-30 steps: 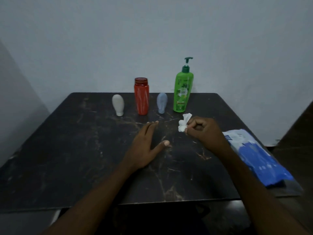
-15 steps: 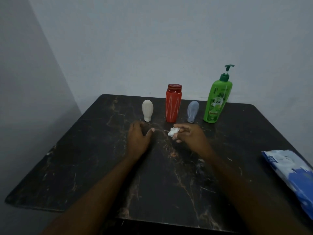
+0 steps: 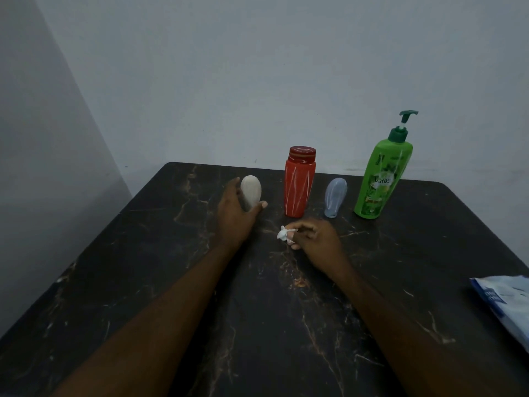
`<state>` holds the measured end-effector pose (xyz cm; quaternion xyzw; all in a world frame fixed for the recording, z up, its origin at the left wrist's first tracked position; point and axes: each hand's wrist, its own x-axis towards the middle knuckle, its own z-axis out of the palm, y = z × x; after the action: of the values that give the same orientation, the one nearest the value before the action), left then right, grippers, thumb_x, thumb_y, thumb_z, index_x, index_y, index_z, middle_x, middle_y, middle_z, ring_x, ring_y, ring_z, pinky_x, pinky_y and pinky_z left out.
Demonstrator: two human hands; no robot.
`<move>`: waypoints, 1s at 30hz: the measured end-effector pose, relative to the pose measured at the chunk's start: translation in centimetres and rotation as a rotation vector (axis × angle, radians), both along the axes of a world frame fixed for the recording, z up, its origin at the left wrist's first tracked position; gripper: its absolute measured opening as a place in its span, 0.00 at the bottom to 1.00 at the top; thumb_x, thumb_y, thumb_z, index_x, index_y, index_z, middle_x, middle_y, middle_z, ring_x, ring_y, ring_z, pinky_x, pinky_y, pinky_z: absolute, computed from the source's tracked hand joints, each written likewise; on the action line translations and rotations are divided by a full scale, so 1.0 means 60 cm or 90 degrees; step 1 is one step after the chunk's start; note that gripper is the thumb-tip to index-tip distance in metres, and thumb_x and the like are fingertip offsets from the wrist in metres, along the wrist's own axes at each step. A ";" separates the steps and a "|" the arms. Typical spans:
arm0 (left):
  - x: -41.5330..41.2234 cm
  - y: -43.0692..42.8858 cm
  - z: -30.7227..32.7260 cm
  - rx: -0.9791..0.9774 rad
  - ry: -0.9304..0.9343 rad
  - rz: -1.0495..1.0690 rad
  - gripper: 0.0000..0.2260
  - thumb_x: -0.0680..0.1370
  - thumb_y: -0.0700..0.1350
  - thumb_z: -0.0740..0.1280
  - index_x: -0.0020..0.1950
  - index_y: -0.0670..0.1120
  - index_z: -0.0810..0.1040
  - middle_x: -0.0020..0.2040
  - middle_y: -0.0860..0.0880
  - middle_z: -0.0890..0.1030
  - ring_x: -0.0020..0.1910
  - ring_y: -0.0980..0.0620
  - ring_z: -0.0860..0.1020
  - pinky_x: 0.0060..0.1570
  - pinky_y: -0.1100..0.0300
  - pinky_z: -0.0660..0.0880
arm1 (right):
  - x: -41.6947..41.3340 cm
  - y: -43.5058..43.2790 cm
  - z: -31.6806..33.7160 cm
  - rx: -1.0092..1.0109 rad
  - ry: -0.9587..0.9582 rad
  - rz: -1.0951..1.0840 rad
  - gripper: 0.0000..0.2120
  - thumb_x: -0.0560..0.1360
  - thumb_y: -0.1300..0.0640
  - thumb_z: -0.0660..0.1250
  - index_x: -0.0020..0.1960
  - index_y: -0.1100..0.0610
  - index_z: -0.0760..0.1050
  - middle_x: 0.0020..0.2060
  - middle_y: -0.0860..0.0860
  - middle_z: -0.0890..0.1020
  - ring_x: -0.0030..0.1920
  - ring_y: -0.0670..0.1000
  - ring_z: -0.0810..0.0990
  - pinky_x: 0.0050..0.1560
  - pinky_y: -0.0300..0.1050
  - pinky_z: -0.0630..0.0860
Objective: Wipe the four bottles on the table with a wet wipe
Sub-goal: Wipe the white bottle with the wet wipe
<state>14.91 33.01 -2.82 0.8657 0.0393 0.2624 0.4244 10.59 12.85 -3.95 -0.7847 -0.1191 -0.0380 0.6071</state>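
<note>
A person's left hand (image 3: pixel 233 217) curls fingers and thumb round a small white bottle (image 3: pixel 252 191) at 11 o'clock on the dark marble-patterned table (image 3: pixel 128 267). The right hand (image 3: pixel 316 239) pinches a crumpled wet wipe (image 3: pixel 283 234) near the red bottle (image 3: pixel 299 187), at its 6 o'clock. A grey-blue bottle (image 3: pixel 335 197) and a green pump bottle (image 3: pixel 378 181) stand upright toward 1 o'clock, completing the row along the far edge. A blue-and-white wipes pack (image 3: pixel 506 305) lies at 4 o'clock.
</note>
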 end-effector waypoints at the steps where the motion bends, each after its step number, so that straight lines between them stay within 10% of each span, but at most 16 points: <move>1: 0.004 -0.004 0.001 0.001 -0.008 -0.007 0.37 0.73 0.54 0.78 0.76 0.52 0.64 0.73 0.47 0.73 0.68 0.45 0.75 0.61 0.47 0.79 | 0.002 0.000 -0.003 -0.001 -0.003 0.001 0.07 0.76 0.60 0.71 0.50 0.49 0.83 0.46 0.45 0.86 0.46 0.45 0.85 0.44 0.41 0.83; 23: -0.125 -0.038 0.005 0.110 0.049 -0.123 0.46 0.75 0.47 0.77 0.82 0.63 0.49 0.77 0.49 0.66 0.73 0.44 0.70 0.67 0.42 0.75 | -0.080 -0.046 0.004 0.110 0.020 -0.053 0.05 0.76 0.62 0.71 0.50 0.57 0.83 0.44 0.49 0.87 0.45 0.49 0.86 0.40 0.40 0.81; 30: -0.255 -0.074 0.000 0.166 0.059 -0.269 0.39 0.73 0.49 0.78 0.80 0.53 0.64 0.74 0.51 0.73 0.69 0.54 0.73 0.68 0.56 0.73 | -0.215 -0.112 0.011 0.084 -0.015 -0.146 0.07 0.75 0.59 0.72 0.51 0.49 0.82 0.45 0.44 0.87 0.42 0.45 0.86 0.38 0.36 0.80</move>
<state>-0.40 28.59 -2.82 0.9134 -0.1569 0.1306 0.3521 -2.30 6.11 -3.27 -0.7511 -0.0329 -0.1241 0.6475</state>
